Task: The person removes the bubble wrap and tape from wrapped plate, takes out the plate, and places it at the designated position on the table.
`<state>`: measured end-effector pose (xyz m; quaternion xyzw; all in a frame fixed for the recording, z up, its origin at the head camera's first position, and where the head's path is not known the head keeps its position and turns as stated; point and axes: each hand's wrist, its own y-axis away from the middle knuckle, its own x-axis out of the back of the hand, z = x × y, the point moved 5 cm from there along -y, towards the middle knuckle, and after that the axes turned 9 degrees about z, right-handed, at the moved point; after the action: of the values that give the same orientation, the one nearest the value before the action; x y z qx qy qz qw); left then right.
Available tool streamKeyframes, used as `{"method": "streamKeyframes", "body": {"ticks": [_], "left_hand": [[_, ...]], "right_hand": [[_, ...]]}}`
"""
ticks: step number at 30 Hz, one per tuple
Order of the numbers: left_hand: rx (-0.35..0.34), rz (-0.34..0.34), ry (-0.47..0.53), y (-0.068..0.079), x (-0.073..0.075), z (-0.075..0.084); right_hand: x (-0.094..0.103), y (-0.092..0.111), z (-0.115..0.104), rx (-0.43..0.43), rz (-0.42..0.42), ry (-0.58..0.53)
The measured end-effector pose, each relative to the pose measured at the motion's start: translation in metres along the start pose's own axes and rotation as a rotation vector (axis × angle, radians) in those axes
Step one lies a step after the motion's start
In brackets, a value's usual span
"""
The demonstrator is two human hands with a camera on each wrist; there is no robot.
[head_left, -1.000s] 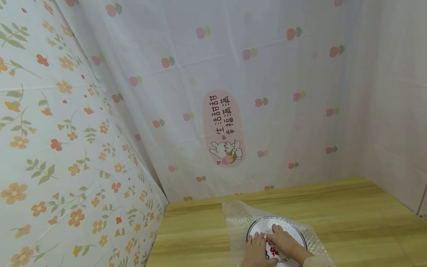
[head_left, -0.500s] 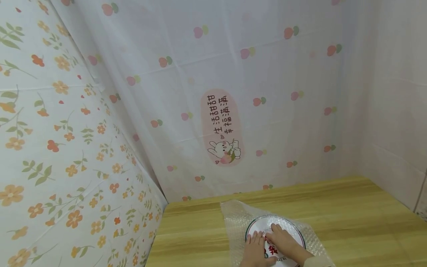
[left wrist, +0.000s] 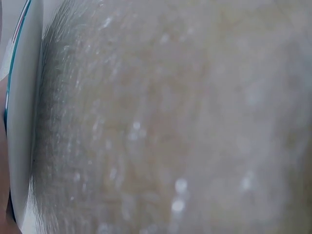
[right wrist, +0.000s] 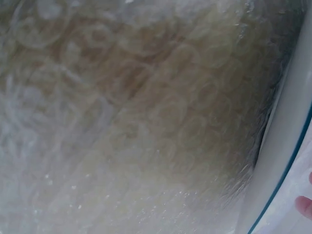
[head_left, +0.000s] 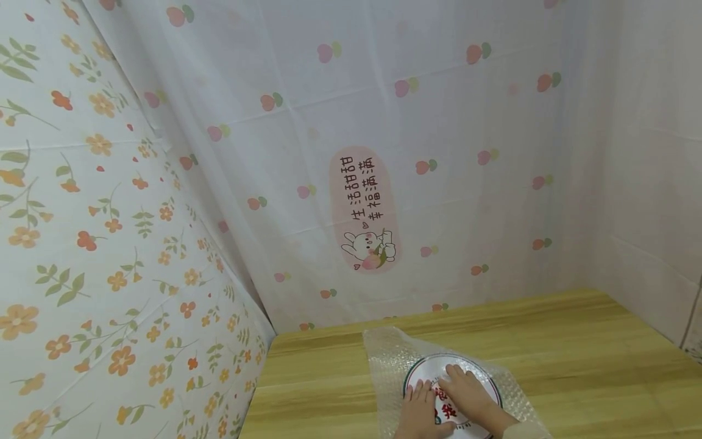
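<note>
A round white plate (head_left: 473,373) with a dark green rim and red characters lies on a sheet of bubble wrap (head_left: 389,353) on the wooden table (head_left: 576,366). My left hand (head_left: 419,410) lies flat on the plate's left part, fingers straight. My right hand (head_left: 468,396) rests flat across the plate's middle, fingertips beside the left hand's. In the left wrist view the plate's rim (left wrist: 22,122) stands at the left edge against blurred bubble wrap (left wrist: 170,122). In the right wrist view the rim (right wrist: 287,146) runs down the right side and a fingertip (right wrist: 304,207) shows at the corner.
A floral curtain (head_left: 99,244) hangs close on the left. A white sheet printed with small fruits and a pink rabbit label (head_left: 364,210) forms the back wall. A pale wall (head_left: 647,183) closes the right side. Bare wood runs right of the wrap.
The head view shifted slightly, so everything sits a little further left and higher in the frame. Both hands stay flat on the plate, hardly moved.
</note>
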<state>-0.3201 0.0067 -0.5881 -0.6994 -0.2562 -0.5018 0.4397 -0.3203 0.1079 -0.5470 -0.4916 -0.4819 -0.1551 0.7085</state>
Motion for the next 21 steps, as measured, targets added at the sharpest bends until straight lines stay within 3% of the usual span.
{"method": "streamKeyframes", "body": {"ticks": [8,21], "left_hand": [[0.013,0.004,-0.015,0.0,-0.002,0.001],[0.026,-0.033,-0.009,0.0,-0.001,0.0]], "right_hand": [[0.004,0.001,0.003,0.051,0.032,0.119],[0.003,0.006,0.01,0.078,0.164,0.052]]}}
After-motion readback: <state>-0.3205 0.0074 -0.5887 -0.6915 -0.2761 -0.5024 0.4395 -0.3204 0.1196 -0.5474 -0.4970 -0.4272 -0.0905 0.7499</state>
